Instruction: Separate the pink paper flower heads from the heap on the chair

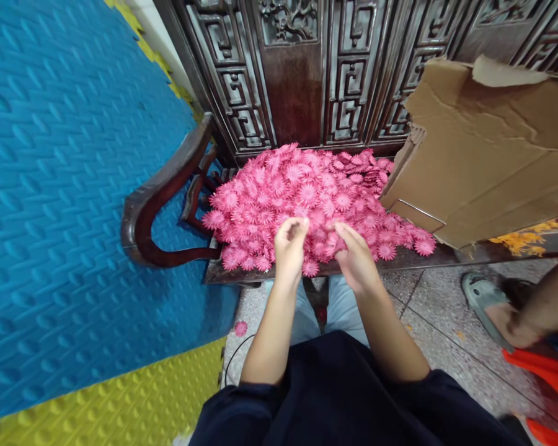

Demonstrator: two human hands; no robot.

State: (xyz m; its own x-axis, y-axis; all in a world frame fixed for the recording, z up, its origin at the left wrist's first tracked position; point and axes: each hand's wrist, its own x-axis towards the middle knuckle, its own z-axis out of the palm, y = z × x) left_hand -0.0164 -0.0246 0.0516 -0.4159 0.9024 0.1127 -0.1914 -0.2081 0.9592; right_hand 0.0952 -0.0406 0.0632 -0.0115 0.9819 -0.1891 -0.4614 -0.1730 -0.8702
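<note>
A big heap of pink fabric flowers (307, 198) lies on the seat of a dark carved wooden bench (167, 198). My left hand (289, 244) hovers at the near edge of the heap, fingertips pinched together over the flowers. My right hand (356, 254) is beside it, fingers curled on a pink flower at the front of the heap. The two hands are a few centimetres apart. What the left fingertips pinch is too small to tell.
A torn cardboard box (483, 148) leans on the bench at right, orange flowers (525, 238) beneath it. Blue foam mat (65, 204) and yellow mat (121, 402) cover the left. One pink flower (240, 327) lies on the floor. Another person's leg and sandal (493, 303) are at right.
</note>
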